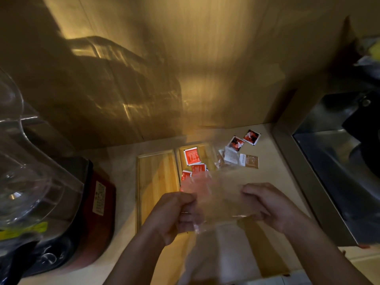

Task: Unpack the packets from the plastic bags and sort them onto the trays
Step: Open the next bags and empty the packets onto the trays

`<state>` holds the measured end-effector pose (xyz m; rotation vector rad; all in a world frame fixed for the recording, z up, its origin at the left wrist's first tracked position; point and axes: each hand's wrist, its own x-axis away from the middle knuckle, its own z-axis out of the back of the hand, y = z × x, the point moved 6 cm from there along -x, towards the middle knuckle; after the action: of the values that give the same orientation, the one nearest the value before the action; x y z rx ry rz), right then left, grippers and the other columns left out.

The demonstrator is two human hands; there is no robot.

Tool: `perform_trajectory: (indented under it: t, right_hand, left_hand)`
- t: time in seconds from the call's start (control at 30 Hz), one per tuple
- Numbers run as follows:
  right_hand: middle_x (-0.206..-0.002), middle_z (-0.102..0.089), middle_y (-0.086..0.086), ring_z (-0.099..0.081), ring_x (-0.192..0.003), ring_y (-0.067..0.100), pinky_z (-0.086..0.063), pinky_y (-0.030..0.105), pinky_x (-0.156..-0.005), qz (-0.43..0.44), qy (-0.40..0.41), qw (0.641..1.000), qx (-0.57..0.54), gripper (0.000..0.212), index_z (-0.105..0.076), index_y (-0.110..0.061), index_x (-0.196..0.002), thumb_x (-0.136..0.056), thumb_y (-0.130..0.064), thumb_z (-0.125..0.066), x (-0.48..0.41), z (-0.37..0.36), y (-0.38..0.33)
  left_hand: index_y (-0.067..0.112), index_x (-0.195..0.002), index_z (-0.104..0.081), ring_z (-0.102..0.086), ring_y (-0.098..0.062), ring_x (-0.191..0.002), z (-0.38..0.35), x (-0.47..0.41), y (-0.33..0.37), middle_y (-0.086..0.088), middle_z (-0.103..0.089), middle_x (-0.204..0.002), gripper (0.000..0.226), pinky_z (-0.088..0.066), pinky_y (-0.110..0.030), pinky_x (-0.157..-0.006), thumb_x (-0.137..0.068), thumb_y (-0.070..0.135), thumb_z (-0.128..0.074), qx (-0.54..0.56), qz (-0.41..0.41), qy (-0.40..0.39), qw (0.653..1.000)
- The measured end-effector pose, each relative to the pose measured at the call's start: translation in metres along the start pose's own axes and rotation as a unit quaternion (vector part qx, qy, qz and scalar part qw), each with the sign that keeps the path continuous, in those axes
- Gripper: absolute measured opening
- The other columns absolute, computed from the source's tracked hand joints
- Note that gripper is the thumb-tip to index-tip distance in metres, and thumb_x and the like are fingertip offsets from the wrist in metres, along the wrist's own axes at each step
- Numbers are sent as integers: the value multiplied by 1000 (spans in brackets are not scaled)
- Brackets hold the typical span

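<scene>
Now both hands, left [172, 212] & right [267, 204], grip clear plastic bag [222, 194] over wooden trays [156, 182].

Print on red packets [192, 156] blurred; nothing legible.

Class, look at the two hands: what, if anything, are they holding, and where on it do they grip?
Both hold one clear plastic bag: the left hand pinches its left edge, the right hand its right edge.

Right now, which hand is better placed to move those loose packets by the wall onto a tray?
Probably the right hand: the loose packets lie on its side. Both hands grip the bag, so it must let go first.
</scene>
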<state>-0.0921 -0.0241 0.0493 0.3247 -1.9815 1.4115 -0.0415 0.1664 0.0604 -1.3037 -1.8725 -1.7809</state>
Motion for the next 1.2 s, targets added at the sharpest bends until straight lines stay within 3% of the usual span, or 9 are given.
perform_trajectory:
  t: [0.2, 0.33, 0.47, 0.53, 0.63, 0.83, 0.93, 1.07, 1.2]
  right_hand:
    - [-50, -48, 5, -41, -42, 11, -32, 22, -42, 120, 71, 981, 131, 24, -55, -10, -59, -82, -9, -63, 13, 45, -25]
    - [-51, -47, 8, -40, -42, 12, -32, 20, -40, 131, 173, 961, 172, 27, -52, -9, -58, -83, -5, -61, 7, 90, -14]
    - [-46, -48, 4, -44, -35, 5, -33, 11, -36, 96, 234, 940, 229, 31, -54, -10, -54, -81, 5, -57, -8, 127, 16]
    - [-50, -52, -2, -51, -51, 11, -40, 17, -53, 84, 247, 929, 261, 40, -54, -19, -51, -80, 9, -57, -17, 140, 33]
    - [-63, -62, -1, -62, -73, 23, -49, 34, -76, 59, 253, 921, 292, 37, -57, -25, -51, -79, 0, -60, -26, 153, 60]
    - [-76, -67, 4, -64, -75, 22, -50, 32, -73, -4, 256, 900, 352, 26, -57, -26, -59, -84, -19, -53, -22, 152, 71]
    - [-88, -68, 4, -63, -83, 22, -53, 35, -79, -42, 220, 880, 419, 17, -56, -24, -67, -83, -25, -49, -24, 154, 66]
    - [-112, -67, 11, -63, -103, 27, -48, 33, -85, -35, 203, 815, 541, 19, -61, -18, -92, -88, -25, -44, -23, 142, 28]
    - [-106, -67, 10, -64, -99, 28, -47, 34, -78, 11, 205, 809, 550, 17, -59, -20, -92, -88, -24, -43, -36, 125, -17]
  left_hand:
    - [15, -58, -51, -45, -6, -33, -45, -20, 8, 4, -54, -39, 31, -40, -14, -38, -84, -2, -57, -118, -90, 4, 989]
    - [15, -47, -50, -36, -8, -28, -80, -66, -17, 5, -41, -34, 41, -32, -13, -32, -84, 3, -60, -153, -97, 34, 983]
    - [22, -47, -55, -45, -20, -28, -98, -102, -50, 1, -42, -31, 37, -37, -24, -43, -82, 18, -63, -257, -76, 65, 961]
    - [27, -55, -59, -63, -36, -51, -104, -111, -60, 0, -53, -42, 28, -46, -31, -52, -82, 28, -61, -340, -85, 73, 934]
    - [15, -83, -68, -68, -30, -92, -107, -116, -69, -10, -73, -87, 20, -52, -32, -79, -82, 32, -57, -473, -107, 86, 870]
    - [12, -92, -71, -68, -24, -96, -113, -123, -67, -9, -74, -98, 24, -52, -31, -79, -82, 26, -54, -550, -107, 76, 825]
    - [11, -77, -69, -68, -27, -93, -116, -125, -64, -16, -73, -92, 15, -53, -34, -81, -83, 18, -57, -541, -90, 18, 836]
    - [14, -59, -66, -62, -17, -53, -106, -131, -60, -6, -67, -59, 16, -55, -48, -74, -72, 18, -57, -471, -49, -26, 881]
    - [10, -88, -70, -63, -19, -80, -94, -131, -16, -8, -70, -88, 16, -48, -31, -71, -84, 19, -58, -478, -126, 45, 868]
